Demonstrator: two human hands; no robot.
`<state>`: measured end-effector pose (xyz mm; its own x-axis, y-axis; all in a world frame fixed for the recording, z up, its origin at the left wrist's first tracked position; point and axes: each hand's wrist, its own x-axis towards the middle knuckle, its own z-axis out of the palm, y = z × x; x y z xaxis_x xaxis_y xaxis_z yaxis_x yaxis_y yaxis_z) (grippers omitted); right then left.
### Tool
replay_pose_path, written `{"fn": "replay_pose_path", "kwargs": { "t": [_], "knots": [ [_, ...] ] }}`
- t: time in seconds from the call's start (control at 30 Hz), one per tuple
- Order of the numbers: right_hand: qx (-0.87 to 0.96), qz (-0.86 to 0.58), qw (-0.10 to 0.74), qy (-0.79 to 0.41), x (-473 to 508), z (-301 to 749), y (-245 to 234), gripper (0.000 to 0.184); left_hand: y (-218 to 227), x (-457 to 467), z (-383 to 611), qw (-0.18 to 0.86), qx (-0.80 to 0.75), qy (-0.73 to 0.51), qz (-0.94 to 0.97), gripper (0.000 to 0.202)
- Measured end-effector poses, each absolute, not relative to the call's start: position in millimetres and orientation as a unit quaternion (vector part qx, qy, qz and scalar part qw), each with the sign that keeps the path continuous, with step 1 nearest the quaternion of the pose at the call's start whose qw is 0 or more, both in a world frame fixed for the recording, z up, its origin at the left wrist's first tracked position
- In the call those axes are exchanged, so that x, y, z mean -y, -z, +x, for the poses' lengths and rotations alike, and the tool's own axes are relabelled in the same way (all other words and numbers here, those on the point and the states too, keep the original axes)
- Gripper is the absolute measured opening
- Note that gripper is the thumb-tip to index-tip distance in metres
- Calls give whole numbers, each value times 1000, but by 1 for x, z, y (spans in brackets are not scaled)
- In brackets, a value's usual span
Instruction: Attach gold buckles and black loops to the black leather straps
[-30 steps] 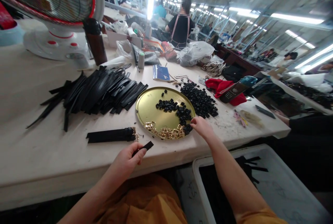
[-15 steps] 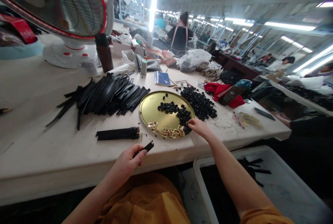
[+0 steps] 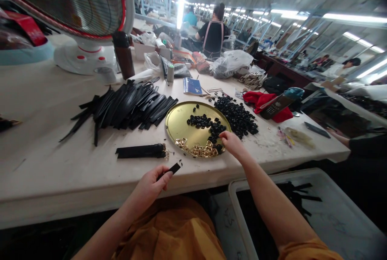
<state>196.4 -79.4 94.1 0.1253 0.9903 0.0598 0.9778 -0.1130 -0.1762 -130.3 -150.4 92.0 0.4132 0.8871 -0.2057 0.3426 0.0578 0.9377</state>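
My left hand [image 3: 157, 179] is closed on a short black strap [image 3: 174, 169] near the table's front edge, its end sticking out past the thumb. My right hand [image 3: 231, 141] is at the right rim of a round gold tray [image 3: 178, 121], fingers pinched together by the small black pieces [image 3: 216, 129]; whatever is between the fingertips is too small to make out. Gold metal buckles [image 3: 199, 151] lie along the tray's near side. Left of the tray is a stack of black straps [image 3: 140, 151] with gold hardware at one end.
Behind the stack spreads a big pile of black strips [image 3: 123, 107]. More black pieces [image 3: 237, 117] are heaped right of the tray. A fan [image 3: 87, 50] stands at back left, a bottle [image 3: 282, 102] on red cloth at right. Below the edge sits a white bin [image 3: 329, 219].
The view has shifted slightly, so the table's things appear moved a little to the right. Both hands keep nearly the same places, the left still gripping the strap.
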Motion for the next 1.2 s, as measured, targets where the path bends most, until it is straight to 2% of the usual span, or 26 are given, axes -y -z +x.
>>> {"fn": "replay_pose_path", "kwargs": {
  "t": [0.13,0.33,0.63,0.7,0.8,0.87,1.1,1.2],
  "knots": [
    [678,-733,32,-40,82,208,-96,21,-87,146,-126,556,-483,-238,633,31],
    [698,-715,-31,-25,76,201,-94,24,-81,139,-117,556,-471,-234,644,30],
    [715,-699,-31,19,79,200,-97,20,-75,129,-118,559,-483,-226,636,29],
    [705,-707,35,28,78,198,-96,21,-80,126,-114,548,-483,-232,642,29],
    [667,-707,231,-40,74,190,-93,25,-93,120,-105,519,-477,-255,662,27],
    [630,-702,318,-96,69,181,-88,27,-104,116,-98,504,-461,-276,676,26],
    [567,-736,350,-118,59,171,-79,16,-112,110,-92,482,-442,-318,686,27],
    [541,-701,424,-190,70,158,-85,21,-110,110,-92,472,-446,-330,685,28]
  ]
}}
